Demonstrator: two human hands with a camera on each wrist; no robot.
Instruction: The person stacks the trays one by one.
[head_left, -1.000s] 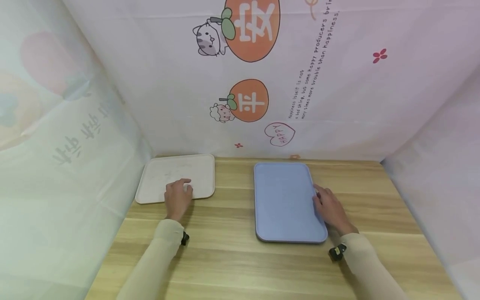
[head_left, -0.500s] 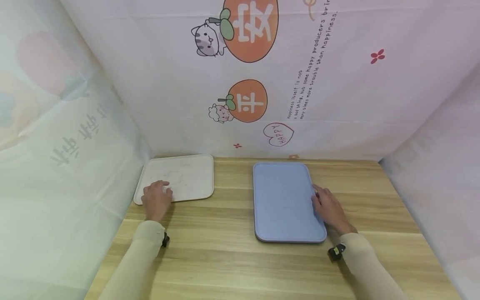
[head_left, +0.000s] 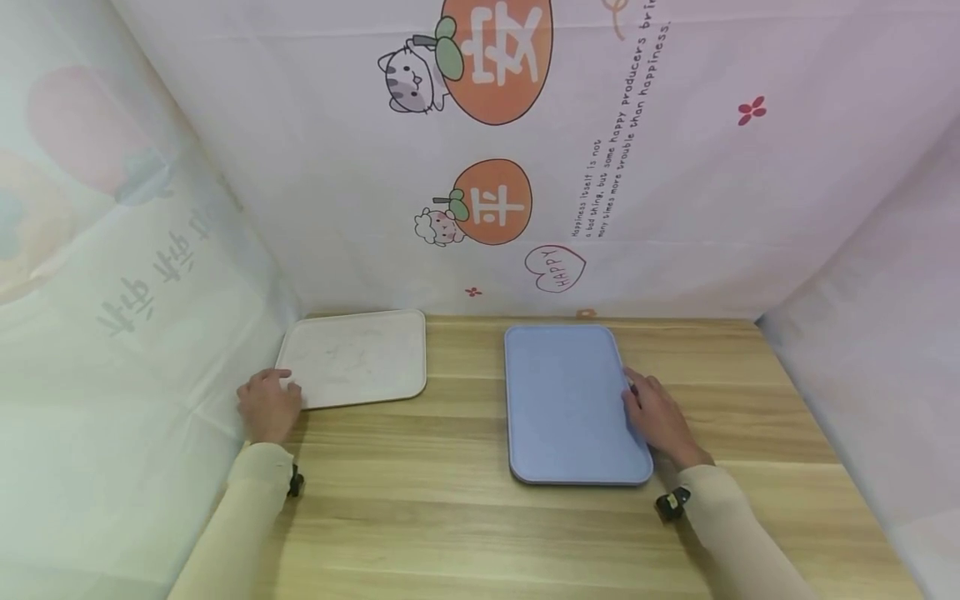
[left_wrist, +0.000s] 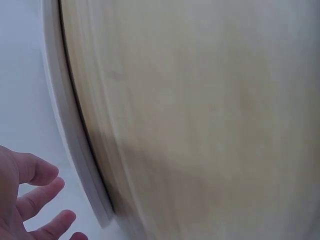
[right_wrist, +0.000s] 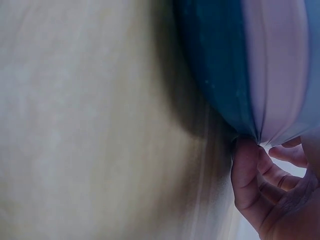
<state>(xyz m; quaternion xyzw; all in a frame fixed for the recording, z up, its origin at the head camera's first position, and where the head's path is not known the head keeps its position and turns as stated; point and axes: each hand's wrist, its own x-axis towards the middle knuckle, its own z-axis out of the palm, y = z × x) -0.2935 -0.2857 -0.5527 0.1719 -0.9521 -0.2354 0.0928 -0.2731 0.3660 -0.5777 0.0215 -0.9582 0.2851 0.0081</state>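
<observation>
A flat white tray with a low rim lies on the table at the back left. At its front left corner is my left hand, fingers loosely bent; in the left wrist view the fingertips stand apart from the tray's edge and hold nothing. A blue rectangular tray lies right of centre, its long side running front to back. My right hand grips its right edge. The right wrist view shows thumb and fingers curled at the edge, with a dark teal layer beside a paler rim band.
A wood-grain table runs up to a white printed cloth at the back. More cloth walls stand close on the left and right. Dark wrist cameras sit at the cuffs.
My left hand has slid leftward along the white tray's front edge, from near its middle to the left corner. The right hand stays on the blue tray, and both trays keep their places.
</observation>
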